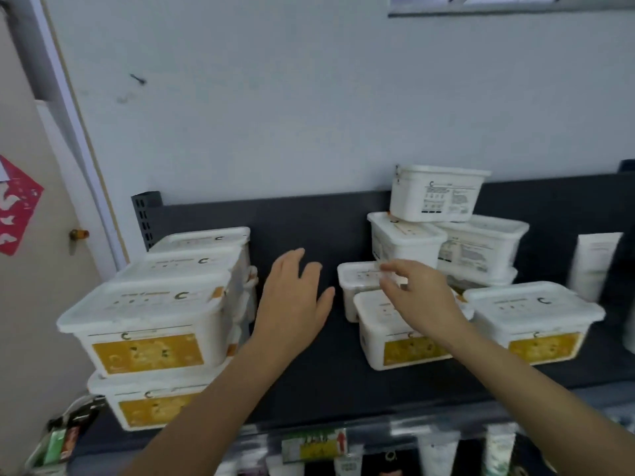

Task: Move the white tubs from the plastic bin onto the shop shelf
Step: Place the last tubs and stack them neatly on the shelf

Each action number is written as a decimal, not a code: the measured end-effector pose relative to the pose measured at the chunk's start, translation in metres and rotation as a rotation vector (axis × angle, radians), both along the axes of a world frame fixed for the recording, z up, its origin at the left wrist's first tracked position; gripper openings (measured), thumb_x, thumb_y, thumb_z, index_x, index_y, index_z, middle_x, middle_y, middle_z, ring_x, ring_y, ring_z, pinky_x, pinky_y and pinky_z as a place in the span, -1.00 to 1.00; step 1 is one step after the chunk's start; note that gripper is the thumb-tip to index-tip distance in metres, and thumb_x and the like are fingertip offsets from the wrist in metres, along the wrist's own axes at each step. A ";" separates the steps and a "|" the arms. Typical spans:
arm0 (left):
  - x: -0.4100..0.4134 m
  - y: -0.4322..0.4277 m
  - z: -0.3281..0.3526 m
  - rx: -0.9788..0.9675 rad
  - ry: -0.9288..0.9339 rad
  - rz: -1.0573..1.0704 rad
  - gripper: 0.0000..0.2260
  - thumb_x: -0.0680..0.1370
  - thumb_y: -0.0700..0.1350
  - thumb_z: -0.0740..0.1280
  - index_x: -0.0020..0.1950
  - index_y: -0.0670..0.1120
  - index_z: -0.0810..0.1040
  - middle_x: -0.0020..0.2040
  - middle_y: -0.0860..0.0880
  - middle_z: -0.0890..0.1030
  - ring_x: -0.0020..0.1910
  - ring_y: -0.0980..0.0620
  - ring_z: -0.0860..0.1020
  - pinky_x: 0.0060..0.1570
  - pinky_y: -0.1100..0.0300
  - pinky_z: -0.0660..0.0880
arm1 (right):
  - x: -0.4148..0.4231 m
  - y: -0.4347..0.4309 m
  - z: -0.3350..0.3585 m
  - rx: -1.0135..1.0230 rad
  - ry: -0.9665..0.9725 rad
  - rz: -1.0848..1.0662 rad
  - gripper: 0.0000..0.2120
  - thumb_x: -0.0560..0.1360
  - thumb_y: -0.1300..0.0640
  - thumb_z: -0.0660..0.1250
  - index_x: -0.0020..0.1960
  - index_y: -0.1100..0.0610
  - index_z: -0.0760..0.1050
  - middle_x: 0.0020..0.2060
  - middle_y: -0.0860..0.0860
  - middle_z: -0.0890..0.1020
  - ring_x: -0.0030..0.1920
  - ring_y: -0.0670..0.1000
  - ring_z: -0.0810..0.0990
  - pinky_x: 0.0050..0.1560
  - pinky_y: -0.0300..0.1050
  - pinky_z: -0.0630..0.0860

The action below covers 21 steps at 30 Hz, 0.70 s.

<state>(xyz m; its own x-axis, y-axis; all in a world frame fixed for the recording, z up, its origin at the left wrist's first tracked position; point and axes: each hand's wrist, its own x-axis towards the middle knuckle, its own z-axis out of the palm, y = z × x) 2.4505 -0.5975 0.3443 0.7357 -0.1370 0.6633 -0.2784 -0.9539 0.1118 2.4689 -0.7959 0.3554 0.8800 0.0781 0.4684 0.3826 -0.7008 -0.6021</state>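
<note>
White tubs with yellow labels stand on the dark shop shelf (309, 383). A two-high stack (151, 324) fills the left side, with more tubs behind it. On the right, several tubs sit in a loose pile, one tilted tub (434, 194) on top. My left hand (293, 304) hovers open, palm down, over the bare gap between the groups and holds nothing. My right hand (415, 293) reaches over the front middle tub (388, 338), fingers loosely curled and apart near the lid of a smaller tub (359, 276) behind. The plastic bin is out of view.
A white tube (592, 266) stands at the shelf's right end. Below the shelf edge hang a price tag (314, 444) and more tubes. A grey wall rises behind the shelf, and a door with a red paper cut-out (17, 207) is on the left.
</note>
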 end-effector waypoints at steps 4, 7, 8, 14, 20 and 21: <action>0.027 -0.031 -0.002 -0.154 0.120 -0.100 -0.64 0.56 0.01 0.32 0.30 -0.13 0.50 0.44 -0.15 0.34 0.46 -0.08 0.25 0.35 0.13 0.28 | 0.022 -0.048 0.018 -0.128 -0.150 -0.106 -0.69 0.55 0.20 0.29 0.28 0.23 0.50 0.23 0.15 0.55 0.22 0.11 0.51 0.15 -0.20 0.34; 0.051 -0.043 0.002 -0.250 0.168 -0.128 -0.65 0.58 0.02 0.28 0.32 -0.10 0.48 0.44 -0.08 0.34 0.43 0.01 0.26 0.26 0.30 0.19 | 0.049 -0.077 0.044 -0.219 -0.272 -0.178 -0.74 0.53 0.27 0.30 0.19 0.32 0.54 0.16 0.24 0.58 0.20 0.20 0.51 0.17 -0.10 0.37; 0.057 -0.046 0.005 -0.254 0.177 -0.132 -0.66 0.58 0.01 0.28 0.31 -0.11 0.49 0.41 -0.08 0.37 0.40 0.02 0.30 0.23 0.32 0.19 | 0.060 -0.084 0.054 -0.257 -0.300 -0.198 -0.76 0.52 0.28 0.30 0.15 0.35 0.55 0.14 0.27 0.58 0.19 0.23 0.50 0.18 -0.02 0.39; 0.105 -0.091 0.037 -0.324 0.257 -0.185 -0.68 0.58 0.06 0.26 0.24 -0.08 0.52 0.20 0.00 0.53 0.08 0.15 0.46 -0.02 0.35 0.35 | 0.125 -0.112 0.092 -0.382 -0.341 -0.193 -0.78 0.54 0.18 0.29 0.08 0.32 0.54 0.16 0.21 0.50 0.16 0.19 0.49 0.09 0.00 0.45; 0.132 -0.122 0.052 -0.392 0.294 -0.198 -0.69 0.58 0.00 0.27 0.28 -0.08 0.52 0.18 -0.03 0.53 0.07 0.06 0.52 -0.03 0.28 0.39 | 0.147 -0.095 0.105 -0.221 -0.417 -0.073 -0.71 0.53 0.08 0.32 0.20 0.18 0.44 0.06 0.11 0.56 0.09 0.12 0.52 0.02 -0.02 0.47; 0.135 -0.125 0.052 -0.386 0.297 -0.193 -0.71 0.58 -0.01 0.27 0.25 -0.08 0.55 0.16 -0.03 0.54 0.07 0.05 0.52 -0.04 0.27 0.40 | 0.150 -0.091 0.107 -0.236 -0.393 -0.051 -0.63 0.53 0.03 0.32 0.28 0.17 0.43 0.11 0.11 0.57 0.13 0.12 0.52 0.10 0.01 0.46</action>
